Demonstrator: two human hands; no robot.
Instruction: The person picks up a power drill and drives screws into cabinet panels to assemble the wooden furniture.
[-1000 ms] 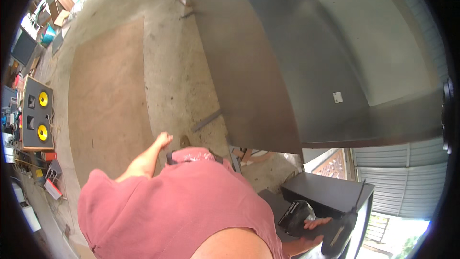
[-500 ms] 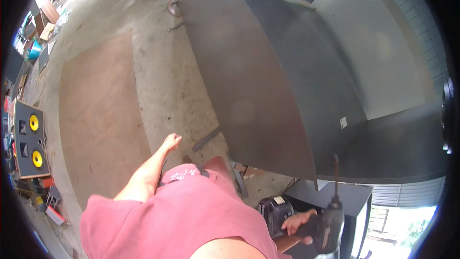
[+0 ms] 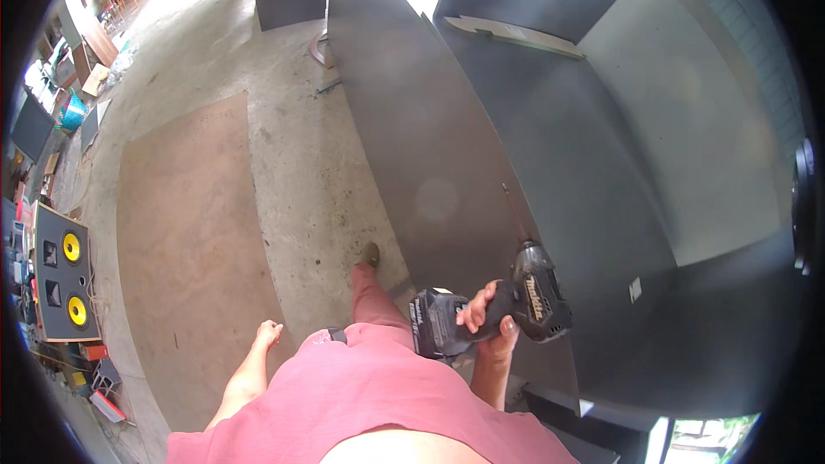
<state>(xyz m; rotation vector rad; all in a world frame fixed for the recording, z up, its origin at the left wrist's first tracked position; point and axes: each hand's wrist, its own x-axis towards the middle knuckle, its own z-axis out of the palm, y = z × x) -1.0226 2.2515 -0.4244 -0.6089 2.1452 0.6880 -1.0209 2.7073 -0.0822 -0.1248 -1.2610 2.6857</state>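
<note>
My right hand (image 3: 488, 320) is wrapped round the grip of a black cordless drill (image 3: 540, 294). A long thin bit points away from me, over the lower part of a dark, long panel (image 3: 430, 137). The drill's chunky battery (image 3: 438, 324) sits in front of my shirt. On the left, my left hand (image 3: 270, 333) hangs low above a brown sheet (image 3: 193, 232) on the floor. Its fingers are curled closed, and whatever they may hold is hidden.
Right of the long panel stands a large dark cabinet carcass (image 3: 550, 112) with a pale back (image 3: 670, 112). A speaker box (image 3: 62, 279) with yellow cones stands at the far left, near a blue basket (image 3: 72, 110). My foot (image 3: 370, 253) is on the concrete floor.
My right hand has carried the drill left and up, in front of the long panel. My left hand has dropped lower and nearer to me. The view has shifted and one leg has stepped forward.
</note>
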